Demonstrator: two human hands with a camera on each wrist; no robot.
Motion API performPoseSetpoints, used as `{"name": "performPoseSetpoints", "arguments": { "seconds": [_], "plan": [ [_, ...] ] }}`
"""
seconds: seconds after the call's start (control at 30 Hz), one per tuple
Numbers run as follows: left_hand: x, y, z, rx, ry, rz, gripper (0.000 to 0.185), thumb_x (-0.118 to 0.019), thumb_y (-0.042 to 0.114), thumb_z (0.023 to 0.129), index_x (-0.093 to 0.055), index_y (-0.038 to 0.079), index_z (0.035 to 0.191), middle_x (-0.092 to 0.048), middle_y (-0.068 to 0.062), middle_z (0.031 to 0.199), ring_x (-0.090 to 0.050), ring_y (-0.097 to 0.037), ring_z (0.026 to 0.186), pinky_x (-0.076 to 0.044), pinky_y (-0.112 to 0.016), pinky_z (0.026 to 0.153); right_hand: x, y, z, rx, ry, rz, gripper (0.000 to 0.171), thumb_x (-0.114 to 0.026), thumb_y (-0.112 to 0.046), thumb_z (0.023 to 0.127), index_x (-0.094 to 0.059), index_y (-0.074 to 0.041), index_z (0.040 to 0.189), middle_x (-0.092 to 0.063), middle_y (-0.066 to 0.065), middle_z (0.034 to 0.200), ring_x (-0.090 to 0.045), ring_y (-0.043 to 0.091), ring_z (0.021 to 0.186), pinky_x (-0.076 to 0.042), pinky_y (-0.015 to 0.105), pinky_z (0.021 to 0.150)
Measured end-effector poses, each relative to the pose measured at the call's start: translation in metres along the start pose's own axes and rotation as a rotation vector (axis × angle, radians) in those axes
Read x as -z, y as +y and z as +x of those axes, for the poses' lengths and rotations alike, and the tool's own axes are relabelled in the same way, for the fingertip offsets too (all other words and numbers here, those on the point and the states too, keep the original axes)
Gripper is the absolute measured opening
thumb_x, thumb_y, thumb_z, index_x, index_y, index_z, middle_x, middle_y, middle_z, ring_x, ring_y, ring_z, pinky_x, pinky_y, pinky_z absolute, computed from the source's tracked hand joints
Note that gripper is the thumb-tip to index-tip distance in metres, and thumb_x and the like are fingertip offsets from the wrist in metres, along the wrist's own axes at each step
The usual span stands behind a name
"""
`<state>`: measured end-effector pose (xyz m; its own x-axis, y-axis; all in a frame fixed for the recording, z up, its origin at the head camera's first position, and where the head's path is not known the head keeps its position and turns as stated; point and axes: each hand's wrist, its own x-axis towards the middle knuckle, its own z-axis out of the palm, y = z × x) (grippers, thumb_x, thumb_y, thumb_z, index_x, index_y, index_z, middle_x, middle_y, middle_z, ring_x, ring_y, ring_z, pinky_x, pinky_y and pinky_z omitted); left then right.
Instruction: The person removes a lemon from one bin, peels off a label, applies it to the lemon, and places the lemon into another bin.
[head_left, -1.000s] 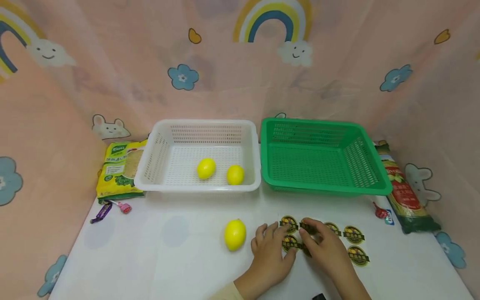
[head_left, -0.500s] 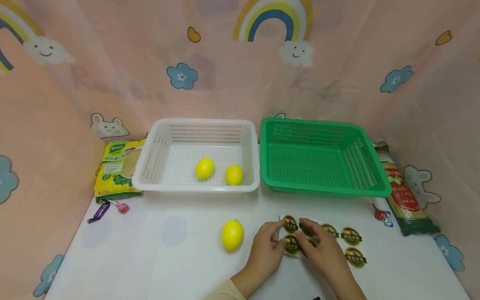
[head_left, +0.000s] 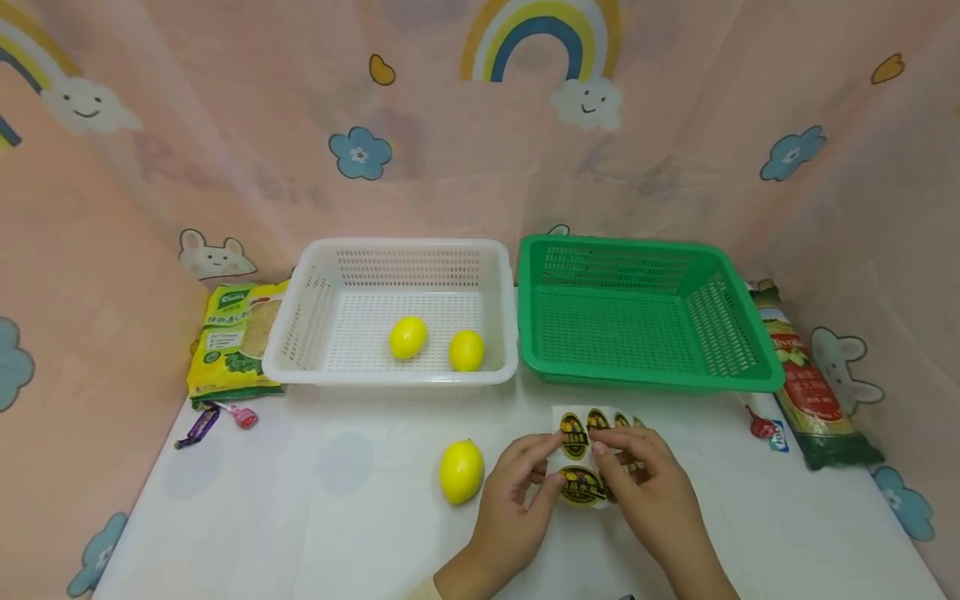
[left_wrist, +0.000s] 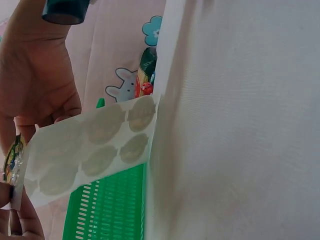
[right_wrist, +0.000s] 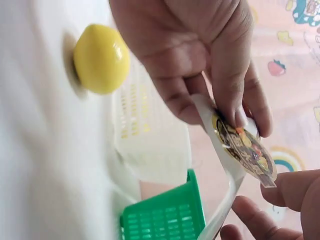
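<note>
A white sheet of round black-and-gold stickers (left_wrist: pixel 90 142) is raised off the table between both hands, its front facing me in the head view. My left hand (head_left: pixel 512 508) pinches its left edge between thumb and finger. My right hand (head_left: pixel 663 504) has thumb and index fingertip together at a sticker beside it. In the right wrist view one sticker (right_wrist: pixel 245 150) stands partly off the bent sheet, its free end at my right thumb (right_wrist: pixel 290 190). Left of the hands, a yellow lemon (head_left: pixel 461 472) lies on the table. My right palm hides the sheet's right part.
A white basket (head_left: pixel 390 377) holding two lemons (head_left: pixel 408 337) stands behind, beside a green basket (head_left: pixel 652 379). A yellow Knorr bag (head_left: pixel 236 342) and wrapped candies (head_left: pixel 198 427) lie left. At right are a red-green bag (head_left: pixel 813 392) and a red lollipop (head_left: pixel 761 427).
The sheet lay flat on the table; it is now lifted and bent toward me. My left hand went from spread fingers to pinching its edge. My right fingers stayed near the same stickers.
</note>
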<state>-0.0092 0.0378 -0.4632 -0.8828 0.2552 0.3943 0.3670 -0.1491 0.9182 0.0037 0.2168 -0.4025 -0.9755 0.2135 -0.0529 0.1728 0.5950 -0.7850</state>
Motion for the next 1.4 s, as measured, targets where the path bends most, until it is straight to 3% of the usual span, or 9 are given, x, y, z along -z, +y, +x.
{"name": "performPoseSetpoints", "arguments": {
  "seconds": [0.17,0.33,0.53,0.73,1.03,1.13,1.27,1.4],
  "plan": [
    [0.002,0.001,0.001,0.001,0.048,-0.017,0.042,-0.065,-0.002,0.103,-0.061,0.002,0.145,-0.061,-0.013,0.138,-0.059,-0.027,0.107,-0.057,-0.027,0.088,-0.002,-0.003,-0.003,-0.058,-0.038,0.055,0.026,-0.069,-0.036,0.105,-0.080,-0.016,0.119,-0.067,0.000,0.125,-0.060,0.013,0.095,-0.052,0.026,0.074],
    [0.004,-0.001,0.004,-0.020,0.119,-0.007,0.044,-0.066,-0.005,0.102,-0.061,0.002,0.145,-0.059,-0.015,0.137,-0.055,-0.024,0.103,-0.054,-0.024,0.089,-0.003,-0.003,-0.009,-0.059,-0.041,0.021,0.026,-0.070,-0.043,0.104,-0.081,-0.020,0.107,-0.068,-0.005,0.124,-0.060,0.010,0.101,-0.049,0.026,0.075],
    [0.002,-0.004,0.002,-0.028,0.121,-0.012,0.045,-0.067,-0.004,0.101,-0.061,0.001,0.145,-0.060,-0.018,0.136,-0.057,-0.025,0.100,-0.055,-0.024,0.089,0.000,-0.001,-0.014,-0.017,-0.056,-0.056,0.020,-0.078,-0.042,0.098,-0.081,-0.023,0.092,-0.070,-0.006,0.123,-0.060,0.016,0.116,-0.047,0.027,0.074],
    [-0.001,-0.006,0.000,-0.012,0.117,-0.012,0.047,-0.070,-0.003,0.099,-0.061,0.000,0.145,-0.060,-0.018,0.135,-0.059,-0.023,0.094,-0.057,-0.023,0.084,0.003,0.002,-0.013,-0.010,-0.057,-0.086,0.018,-0.078,-0.038,0.098,-0.081,-0.023,0.090,-0.071,-0.006,0.120,-0.061,0.017,0.113,-0.048,0.026,0.073],
    [-0.006,-0.004,-0.004,0.182,0.075,-0.099,0.053,-0.068,-0.006,0.099,-0.057,0.002,0.150,-0.053,-0.016,0.142,-0.050,-0.010,0.093,-0.055,-0.017,0.080,0.010,0.013,-0.014,-0.048,-0.079,-0.085,0.021,-0.078,-0.040,0.098,-0.080,-0.021,0.089,-0.072,-0.006,0.120,-0.060,0.013,0.110,-0.048,0.025,0.071],
    [-0.006,-0.007,-0.005,0.208,0.076,-0.106,0.054,-0.067,-0.009,0.098,-0.057,0.003,0.150,-0.053,-0.016,0.143,-0.050,-0.008,0.093,-0.054,-0.016,0.080,0.014,0.017,-0.013,-0.096,-0.080,-0.072,0.024,-0.075,-0.042,0.100,-0.081,-0.019,0.095,-0.072,-0.003,0.121,-0.060,0.011,0.107,-0.050,0.025,0.072],
    [-0.005,-0.014,-0.006,0.212,0.066,-0.011,0.056,-0.068,-0.011,0.096,-0.058,0.004,0.150,-0.055,-0.012,0.142,-0.052,-0.008,0.092,-0.056,-0.018,0.081,0.026,0.021,-0.011,-0.203,-0.030,-0.061,0.035,-0.069,-0.047,0.103,-0.080,-0.015,0.109,-0.070,0.002,0.127,-0.060,0.005,0.103,-0.051,0.022,0.076],
    [-0.008,-0.018,-0.007,0.251,-0.083,0.110,0.057,-0.070,-0.004,0.098,-0.054,0.001,0.153,-0.053,-0.010,0.143,-0.056,-0.004,0.094,-0.058,-0.021,0.086,0.034,0.024,-0.008,-0.255,0.004,-0.032,0.043,-0.067,-0.052,0.102,-0.080,-0.013,0.115,-0.067,0.005,0.134,-0.058,0.000,0.102,-0.051,0.019,0.078]
  ]
}}
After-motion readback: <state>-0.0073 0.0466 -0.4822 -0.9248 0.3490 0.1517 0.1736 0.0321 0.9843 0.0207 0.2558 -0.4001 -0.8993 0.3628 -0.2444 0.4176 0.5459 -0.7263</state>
